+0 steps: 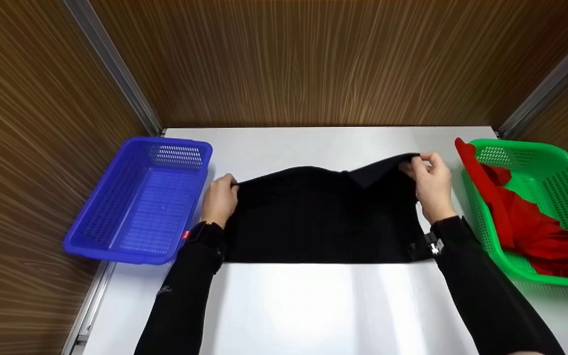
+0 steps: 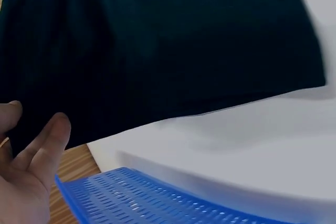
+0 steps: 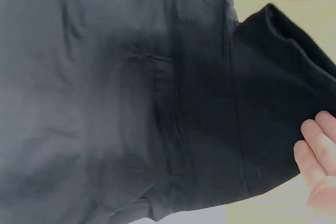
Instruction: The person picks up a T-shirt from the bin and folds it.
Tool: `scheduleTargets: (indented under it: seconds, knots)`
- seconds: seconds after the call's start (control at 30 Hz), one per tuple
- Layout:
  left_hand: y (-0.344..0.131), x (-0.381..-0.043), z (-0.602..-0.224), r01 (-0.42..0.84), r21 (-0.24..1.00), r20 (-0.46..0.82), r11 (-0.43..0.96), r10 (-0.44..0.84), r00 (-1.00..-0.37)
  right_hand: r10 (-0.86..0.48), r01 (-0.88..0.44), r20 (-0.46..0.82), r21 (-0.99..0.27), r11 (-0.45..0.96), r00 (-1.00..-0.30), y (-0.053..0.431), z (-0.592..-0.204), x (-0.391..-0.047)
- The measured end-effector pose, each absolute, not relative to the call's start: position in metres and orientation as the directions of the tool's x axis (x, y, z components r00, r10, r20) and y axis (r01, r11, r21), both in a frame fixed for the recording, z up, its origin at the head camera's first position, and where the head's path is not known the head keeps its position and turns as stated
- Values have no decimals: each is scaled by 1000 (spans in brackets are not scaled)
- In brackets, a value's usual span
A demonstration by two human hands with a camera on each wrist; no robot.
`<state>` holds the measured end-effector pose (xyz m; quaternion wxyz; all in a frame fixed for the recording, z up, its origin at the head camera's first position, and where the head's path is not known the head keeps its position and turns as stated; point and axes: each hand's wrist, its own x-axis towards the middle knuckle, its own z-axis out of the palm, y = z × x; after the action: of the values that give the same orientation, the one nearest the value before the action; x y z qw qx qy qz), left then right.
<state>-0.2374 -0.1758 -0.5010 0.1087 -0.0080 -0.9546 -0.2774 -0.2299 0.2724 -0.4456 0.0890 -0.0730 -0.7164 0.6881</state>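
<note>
A black garment [image 1: 313,222] stretches sideways between the two hands over the white table. At its far left corner the left hand [image 1: 220,199] grips the edge. In the left wrist view, that hand's thumb and fingers [image 2: 50,145] lie on the dark cloth. The right hand [image 1: 432,185] pinches the far right corner and holds it raised, with a flap folded over beside it. Close up in the right wrist view, a seam and a sleeve-like end with an open hem [image 3: 289,66] show near the fingers.
To the left stands a blue perforated basket [image 1: 136,257]. On the right, a green basket [image 1: 550,148] holds red cloth [image 1: 525,222], partly draped over its near-left rim. Wood-grain panels [image 1: 289,64] enclose the white table [image 1: 289,305] at the back and sides.
</note>
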Motion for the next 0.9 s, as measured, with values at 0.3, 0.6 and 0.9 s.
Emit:
scheduleTargets:
  seconds: [0.3,0.6,0.9]
  knots:
    - [-184,-226,-517,111,485,188,867,21,-982,220,-74,31,-979,-191,-975,290,-465,-199]
    - [-186,-218,-529,125,421,200,898,42,-979,62,141,-215,-806,-575,-975,298,-499,-175]
    - [-183,-212,-543,171,319,172,932,121,-978,71,234,-246,-962,-145,-967,308,-541,-147]
